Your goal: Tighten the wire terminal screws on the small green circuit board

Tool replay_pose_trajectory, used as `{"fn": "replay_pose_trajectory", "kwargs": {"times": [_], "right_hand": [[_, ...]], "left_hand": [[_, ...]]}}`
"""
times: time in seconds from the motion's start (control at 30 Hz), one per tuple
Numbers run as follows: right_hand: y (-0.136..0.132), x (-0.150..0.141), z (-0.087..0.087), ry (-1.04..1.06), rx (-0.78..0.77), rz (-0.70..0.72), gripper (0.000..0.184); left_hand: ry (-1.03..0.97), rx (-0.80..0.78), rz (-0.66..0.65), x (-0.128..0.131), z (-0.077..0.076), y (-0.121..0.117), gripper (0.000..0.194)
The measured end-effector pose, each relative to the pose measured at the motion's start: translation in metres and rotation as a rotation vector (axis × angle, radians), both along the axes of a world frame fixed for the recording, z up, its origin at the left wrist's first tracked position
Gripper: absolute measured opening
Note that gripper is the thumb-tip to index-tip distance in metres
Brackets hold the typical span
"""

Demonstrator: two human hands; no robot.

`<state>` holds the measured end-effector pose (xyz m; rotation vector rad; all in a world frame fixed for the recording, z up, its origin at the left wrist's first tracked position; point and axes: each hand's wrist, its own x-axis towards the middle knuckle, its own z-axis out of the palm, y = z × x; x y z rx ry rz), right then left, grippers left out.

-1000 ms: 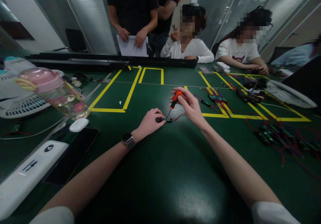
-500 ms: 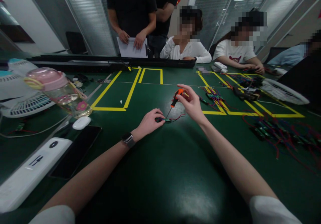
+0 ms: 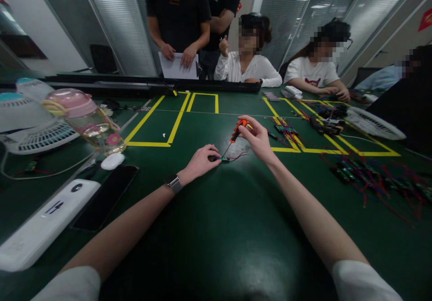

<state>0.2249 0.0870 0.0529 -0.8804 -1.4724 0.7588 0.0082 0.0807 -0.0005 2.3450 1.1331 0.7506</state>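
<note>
My left hand [image 3: 203, 160], with a watch on its wrist, pinches the left end of a small green circuit board [image 3: 224, 159] on the table. Red and dark wires trail from the board's right end. In my right hand [image 3: 256, 137] is an orange and black screwdriver [image 3: 238, 130], held by its handle and tilted. Its thin shaft slants down to the left, with the tip at the board close to my left fingertips. Whether the tip sits in a screw is too small to tell.
Wired circuit boards [image 3: 381, 179] lie heaped at right, with more boards [image 3: 286, 130] beyond my right hand. At left are a bottle [image 3: 87, 121], a fan [image 3: 37, 125], a phone [image 3: 106, 197] and a white power bank [image 3: 50, 224]. Several people are across the green table [image 3: 209, 229].
The camera view has shifted slightly. Both hands keep their places at the board, and the screwdriver stays tilted on it. Across the table, a person's raised hand has moved away from the face.
</note>
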Motion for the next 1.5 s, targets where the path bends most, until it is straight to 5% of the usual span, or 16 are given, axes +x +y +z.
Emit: {"fn": "replay_pose_trajectory", "kwargs": {"times": [1.5], "right_hand": [[-0.024, 0.0, -0.006, 0.028, 0.023, 0.102, 0.035]], "left_hand": [[0.001, 0.033, -0.005, -0.007, 0.003, -0.026, 0.014]]}}
